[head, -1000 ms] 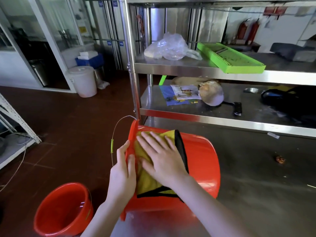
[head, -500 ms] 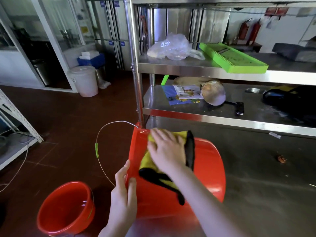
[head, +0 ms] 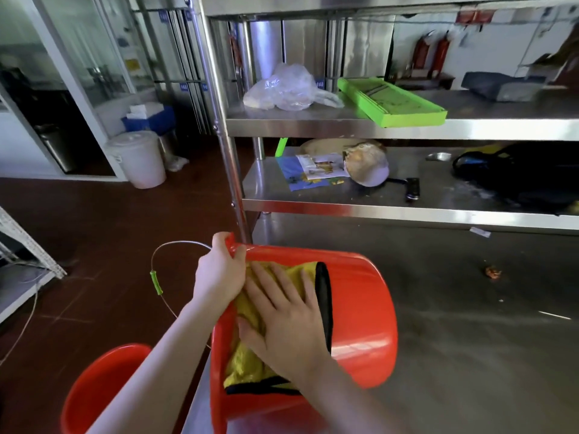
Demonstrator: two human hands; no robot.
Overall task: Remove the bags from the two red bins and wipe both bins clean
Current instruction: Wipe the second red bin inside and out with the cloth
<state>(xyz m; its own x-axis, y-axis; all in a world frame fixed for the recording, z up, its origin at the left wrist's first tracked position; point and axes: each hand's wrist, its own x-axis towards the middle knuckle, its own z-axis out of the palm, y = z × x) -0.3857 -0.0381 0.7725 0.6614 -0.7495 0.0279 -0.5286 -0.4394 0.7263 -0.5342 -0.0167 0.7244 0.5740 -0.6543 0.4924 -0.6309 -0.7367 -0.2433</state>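
**Cloth pressed flat on a tipped red bin**

The right hand [head: 286, 321] lies palm-down, fingers spread open, pressing a yellow black-edged cloth [head: 247, 311] against the smooth plastic red bin [head: 360, 308]. The bin lies on its side on the steel counter [head: 470, 339], mouth leftward, long axis left-right. The left hand [head: 219, 270] grips its upper rim, fingers curled closed. A second red bin [head: 94, 393] stands on the floor, lower left.

Left hand [head: 221, 270] clenched, fingers curled; right hand [head: 282, 311] flat, fingers spread.
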